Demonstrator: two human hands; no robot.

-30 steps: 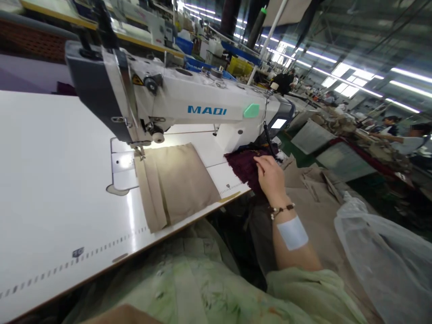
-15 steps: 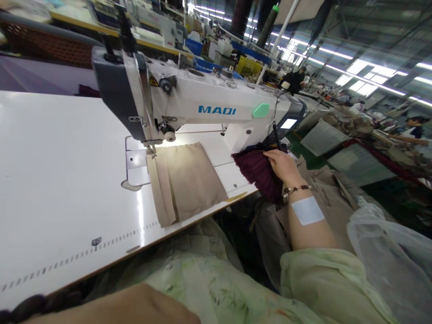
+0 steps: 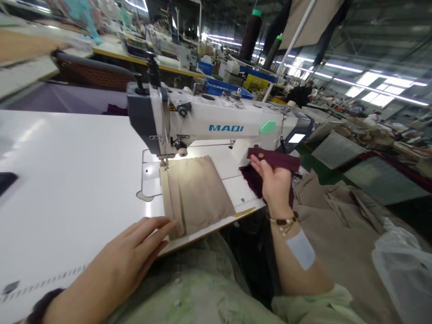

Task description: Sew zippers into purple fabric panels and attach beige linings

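A beige fabric panel [image 3: 207,193] with a folded strip along its left side lies under the presser foot [image 3: 165,164] of a white sewing machine [image 3: 199,118]. At the panel's near left corner is my left hand [image 3: 135,245], fingers stretched out and fingertips resting on the cloth. My right hand [image 3: 276,184] grips a maroon fabric piece [image 3: 278,158] with a small round gold-coloured spot on it, held up in front of the machine's base. Darker maroon cloth [image 3: 252,180] hangs below that hand at the table edge.
The white table [image 3: 67,180] has a printed ruler along its front edge. Beige cut pieces [image 3: 334,225] are heaped to the right, beside a clear plastic bag [image 3: 401,265]. A dark object [image 3: 6,183] lies at the far left. Thread cones [image 3: 251,36] stand behind the machine.
My left hand has come up from the lower edge onto the beige panel. My right hand has lifted and turned part of the maroon fabric. The view has shifted left.
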